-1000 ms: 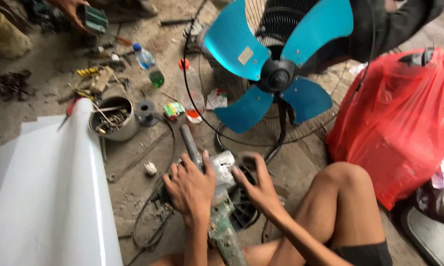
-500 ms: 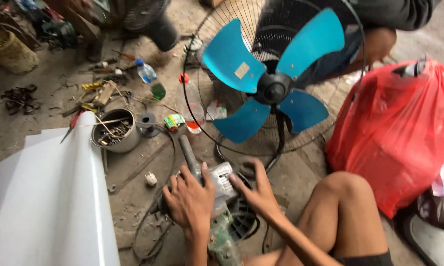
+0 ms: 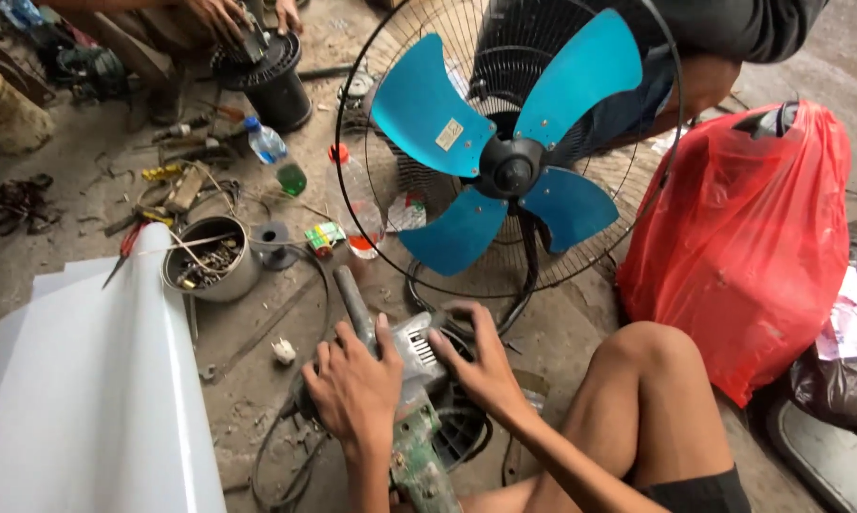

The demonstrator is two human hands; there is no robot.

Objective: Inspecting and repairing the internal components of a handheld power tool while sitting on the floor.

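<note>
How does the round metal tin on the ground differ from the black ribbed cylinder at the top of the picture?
The metal tin is silvery, squat and open-topped, with small metal bits and a thin rod inside; the black ribbed cylinder is dark, taller and slotted around its upper part. The metal tin stands alone beside the white sheet; the black ribbed cylinder has another person's hands on its top. Both are round and stand upright on the dirty floor.

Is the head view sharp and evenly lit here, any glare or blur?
Head view: soft daylight, no hard shadows; white panel is nearly blown out; blue fan blades and both hands, left and right, are sharp; slight wide-angle bending at edges.
</note>
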